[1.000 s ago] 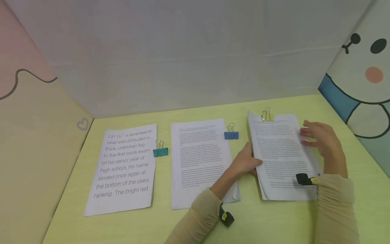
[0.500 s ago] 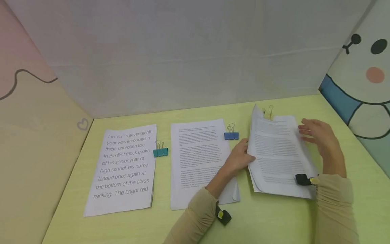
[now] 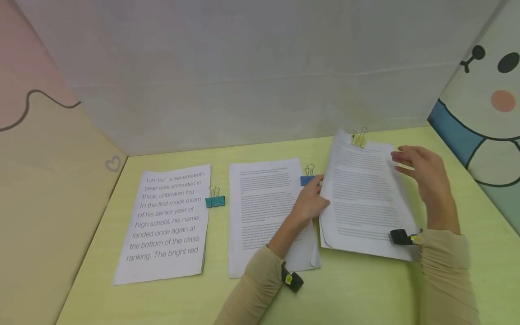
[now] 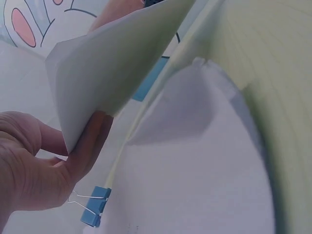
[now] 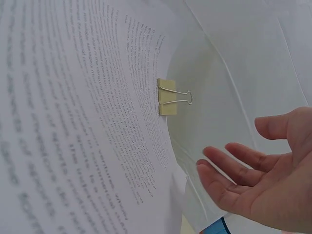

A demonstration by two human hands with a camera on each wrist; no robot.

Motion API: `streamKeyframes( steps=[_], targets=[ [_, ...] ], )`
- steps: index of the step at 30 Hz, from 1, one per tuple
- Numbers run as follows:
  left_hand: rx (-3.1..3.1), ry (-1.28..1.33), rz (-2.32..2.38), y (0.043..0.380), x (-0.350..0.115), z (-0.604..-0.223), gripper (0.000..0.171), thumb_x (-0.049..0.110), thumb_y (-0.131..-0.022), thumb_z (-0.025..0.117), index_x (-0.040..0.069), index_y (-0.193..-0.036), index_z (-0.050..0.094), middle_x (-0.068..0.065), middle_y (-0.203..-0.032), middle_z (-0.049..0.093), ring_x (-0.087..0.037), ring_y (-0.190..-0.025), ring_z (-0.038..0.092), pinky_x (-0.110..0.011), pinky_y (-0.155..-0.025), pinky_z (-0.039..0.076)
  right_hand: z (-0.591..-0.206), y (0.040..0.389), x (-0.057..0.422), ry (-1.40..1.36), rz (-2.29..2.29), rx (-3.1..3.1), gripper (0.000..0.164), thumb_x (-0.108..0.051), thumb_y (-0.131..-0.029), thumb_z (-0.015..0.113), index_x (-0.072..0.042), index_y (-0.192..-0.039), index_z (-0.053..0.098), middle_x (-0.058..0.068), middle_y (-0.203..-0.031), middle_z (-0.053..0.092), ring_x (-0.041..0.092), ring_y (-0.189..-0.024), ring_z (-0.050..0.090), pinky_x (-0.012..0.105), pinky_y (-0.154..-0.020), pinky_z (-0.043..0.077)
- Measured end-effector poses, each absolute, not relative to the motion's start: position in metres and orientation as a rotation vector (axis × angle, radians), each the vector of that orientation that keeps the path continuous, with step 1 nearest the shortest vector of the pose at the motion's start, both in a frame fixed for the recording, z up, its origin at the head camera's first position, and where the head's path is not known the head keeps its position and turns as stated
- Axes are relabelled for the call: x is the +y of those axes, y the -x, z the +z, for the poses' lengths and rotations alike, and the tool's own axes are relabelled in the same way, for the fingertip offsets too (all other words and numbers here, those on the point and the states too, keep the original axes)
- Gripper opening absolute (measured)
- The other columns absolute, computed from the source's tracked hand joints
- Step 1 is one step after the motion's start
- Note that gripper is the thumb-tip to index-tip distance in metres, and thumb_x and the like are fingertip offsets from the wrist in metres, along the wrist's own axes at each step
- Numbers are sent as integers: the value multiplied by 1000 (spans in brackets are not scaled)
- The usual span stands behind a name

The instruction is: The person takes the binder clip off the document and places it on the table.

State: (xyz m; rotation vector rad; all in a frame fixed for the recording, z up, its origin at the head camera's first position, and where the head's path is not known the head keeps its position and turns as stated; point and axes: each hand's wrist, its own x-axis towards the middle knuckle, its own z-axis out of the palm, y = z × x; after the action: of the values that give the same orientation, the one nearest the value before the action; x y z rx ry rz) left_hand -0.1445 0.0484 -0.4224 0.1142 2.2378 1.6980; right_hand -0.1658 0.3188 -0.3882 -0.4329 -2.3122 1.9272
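My left hand (image 3: pixel 310 203) grips the left edge of the right-hand stack of printed paper (image 3: pixel 361 198), thumb on top and fingers underneath. The stack is lifted and bowed, its left side raised; the left wrist view shows its blank underside (image 4: pixel 97 73). On its top edge sits a yellow binder clip (image 5: pixel 167 97), wire handles pointing away from the sheets. Beside the right edge, my right hand (image 3: pixel 426 174) holds nothing, its fingers loosely extended; the right wrist view shows a gap between the fingers (image 5: pixel 234 165) and the paper.
A middle paper stack (image 3: pixel 264 212) lies under my left forearm, with a blue binder clip (image 3: pixel 306 180) by its upper right, partly behind my left hand. Further left lie a large-print stack (image 3: pixel 166 221) and a teal binder clip (image 3: pixel 215 201). Walls enclose the yellow-green table (image 3: pixel 357 293).
My left hand has moved up and left, lifting the right-hand stack and its yellow clip with it. My right hand has moved slightly up and left, still loose.
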Motion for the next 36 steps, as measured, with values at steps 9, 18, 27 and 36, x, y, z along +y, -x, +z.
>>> streamKeyframes(
  steps=[9,18,27,36],
  targets=[
    [2213,-209,1683,148,34,-415,71,-12,-86,61,14,-151,52,-11,-113,73,-20,-76,70,-32,-63,57,-385,170,302,294,2046,-1898,19,-29,-106,62,-13,-116,67,-5,-118,62,10,-110,63,16,-95,50],
    [2158,-379,1613,154,20,-411,68,-13,-90,56,9,-153,49,-12,-106,71,-18,-72,70,-32,-60,58,-386,171,309,377,1837,-2164,30,-38,-108,53,-21,-132,61,-7,-129,60,11,-129,52,21,-114,35],
    [2094,-453,1573,154,22,-413,68,-19,-89,51,9,-150,52,-13,-112,69,-17,-75,68,-29,-60,56,-398,171,321,216,1873,-2324,58,-42,-111,41,-3,-154,45,-19,-117,64,7,-127,50,15,-112,33],
    [2122,-459,1515,153,19,-413,63,-16,-92,52,13,-149,54,-12,-116,68,-17,-72,68,-29,-57,56,-406,171,331,65,2067,-2223,35,-35,-111,49,-11,-134,58,-18,-111,68,-1,-111,55,12,-90,43]
  ],
)
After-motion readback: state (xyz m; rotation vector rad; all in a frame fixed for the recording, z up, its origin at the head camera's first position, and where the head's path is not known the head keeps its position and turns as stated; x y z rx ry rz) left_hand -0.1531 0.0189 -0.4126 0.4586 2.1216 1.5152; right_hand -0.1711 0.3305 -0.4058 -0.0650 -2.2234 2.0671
